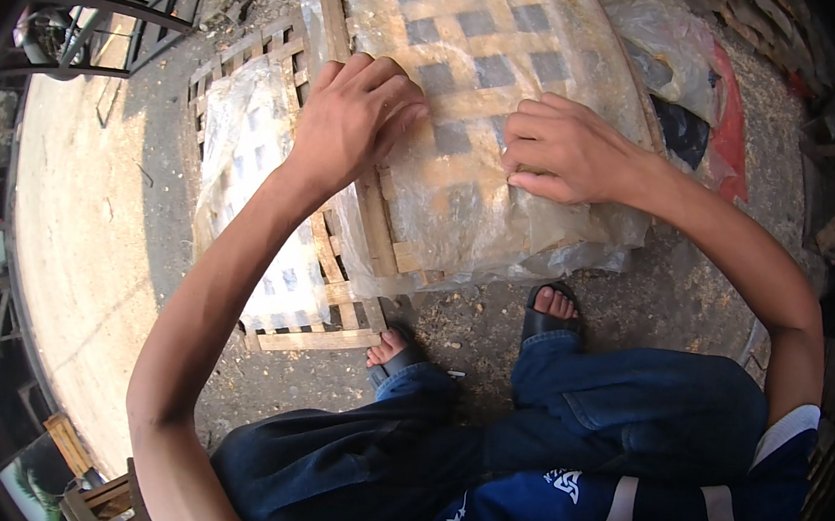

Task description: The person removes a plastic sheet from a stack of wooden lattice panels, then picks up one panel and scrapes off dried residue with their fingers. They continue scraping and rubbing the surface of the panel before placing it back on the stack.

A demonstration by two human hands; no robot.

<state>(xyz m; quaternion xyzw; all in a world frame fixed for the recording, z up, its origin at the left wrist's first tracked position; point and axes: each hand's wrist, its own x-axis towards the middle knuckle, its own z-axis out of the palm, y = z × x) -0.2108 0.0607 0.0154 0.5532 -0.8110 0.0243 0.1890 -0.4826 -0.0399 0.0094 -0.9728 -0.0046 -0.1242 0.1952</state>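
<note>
Head view: we press left hand (351,118) flat, fingers together, on translucent sheet (474,95) lying over upper bamboo lattice tray (380,227); right hand (564,149) rests on same sheet, fingers curled, tips pinching film. Second lattice tray (314,341) lies lower left on gritty ground (665,294), also carrying pale sheet (248,144). Our sandalled feet (549,308) stand just beside tray edge. Red plastic (727,130) and clear bags crumpled at right, near upper tray

Bright daylight from upper left, hard shadows on ground (148,134); fisheye bend, dark vignette at edges.
</note>
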